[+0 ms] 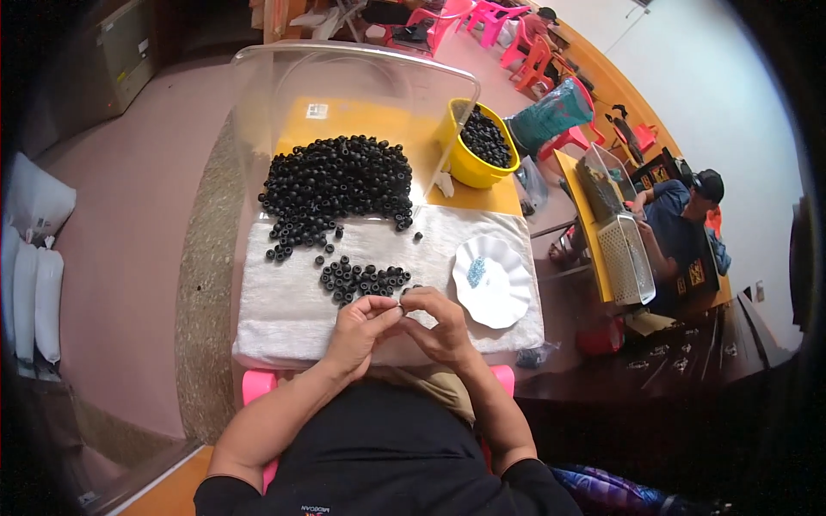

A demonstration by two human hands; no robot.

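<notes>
At the near edge of the cloth, my left hand (360,331) and my right hand (440,327) meet fingertip to fingertip. Both pinch at something small and pale that I cannot make out. Just beyond the fingers lies a small cluster of black ring-shaped pieces (357,279), each with a hole. A large heap of the same black pieces (340,176) spills from a clear plastic bin (361,53) onto the cloth. To the right of my right hand stands a white scalloped plate (503,303) holding tiny light-blue bits (477,271).
A whitish cloth (284,322) covers the near part of the yellow table (310,120). At its far right stands a yellow basin (490,179) of black pieces. On the right, another person (684,215) works by a white basket (626,258). White sacks (39,292) stand at left.
</notes>
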